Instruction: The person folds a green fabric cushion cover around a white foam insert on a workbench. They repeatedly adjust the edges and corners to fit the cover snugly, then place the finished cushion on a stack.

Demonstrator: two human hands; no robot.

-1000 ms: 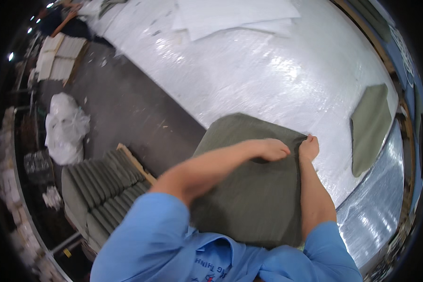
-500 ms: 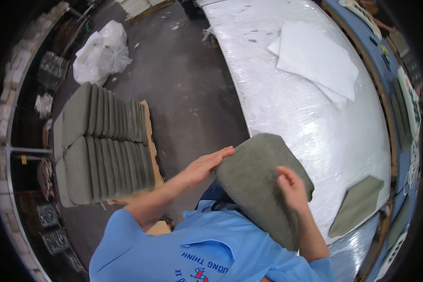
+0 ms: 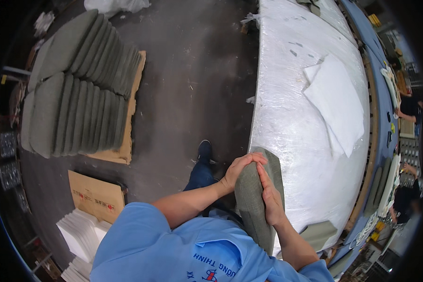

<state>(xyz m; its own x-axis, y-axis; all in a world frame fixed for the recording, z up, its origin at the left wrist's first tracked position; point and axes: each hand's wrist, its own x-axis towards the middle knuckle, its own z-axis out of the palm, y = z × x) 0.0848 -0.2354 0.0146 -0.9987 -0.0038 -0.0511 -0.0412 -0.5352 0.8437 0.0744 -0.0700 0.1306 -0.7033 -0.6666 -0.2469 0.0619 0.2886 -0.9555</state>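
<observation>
A grey-green fabric seat cushion stands tilted on its edge against my body, beside the wrapped table. My left hand bends over its far end, fingers together and closed on the fabric. Pressed along the cushion's right part, my right hand has its fingers straight and close together, the tips meeting the left hand's fingers. Between them the two hands hold the cushion. Its lower end is partly hidden by my shirt and right forearm.
The film-covered table carries white padding sheets and a green fabric piece. Stacked cushions stand on cardboard at left. A cardboard box and white foam pieces are nearer. Other people work at far right.
The cushion has turned from broad face up to standing on edge. My right hand has come down onto it, and my left has moved over its far end. The view has shifted.
</observation>
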